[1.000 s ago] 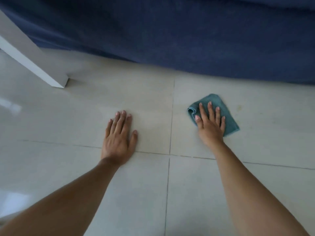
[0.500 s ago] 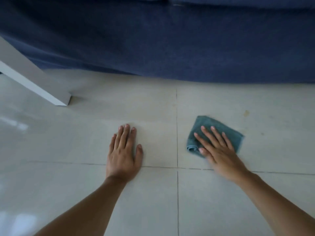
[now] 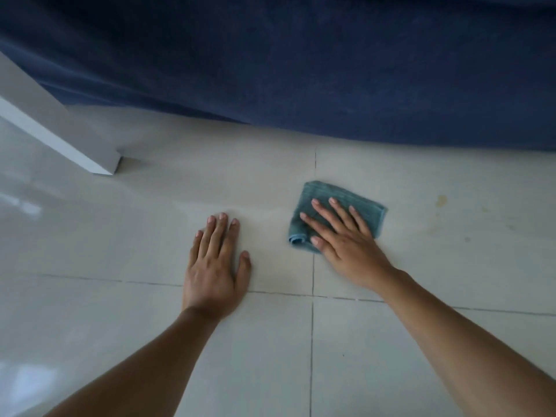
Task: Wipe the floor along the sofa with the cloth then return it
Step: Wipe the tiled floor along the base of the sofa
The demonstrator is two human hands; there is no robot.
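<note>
A folded teal cloth point(image 3: 319, 197) lies flat on the pale tiled floor point(image 3: 421, 266), a little in front of the dark blue sofa point(image 3: 301, 61). My right hand point(image 3: 346, 245) presses down on the cloth with its fingers spread, pointing up and left; the palm hides the cloth's near corner. My left hand point(image 3: 215, 266) rests flat on the bare tile to the cloth's left, fingers together, holding nothing. The cloth sits just right of a tile joint.
A white furniture leg point(image 3: 60, 133) slants down to the floor at the left, near the sofa's base. A faint yellowish stain point(image 3: 441, 200) marks the tile to the right of the cloth. Grout lines cross under both forearms.
My right hand has slid the cloth to the left, towards the tile joint, and its fingers have turned to point left. My left hand has stayed planted on the floor.
</note>
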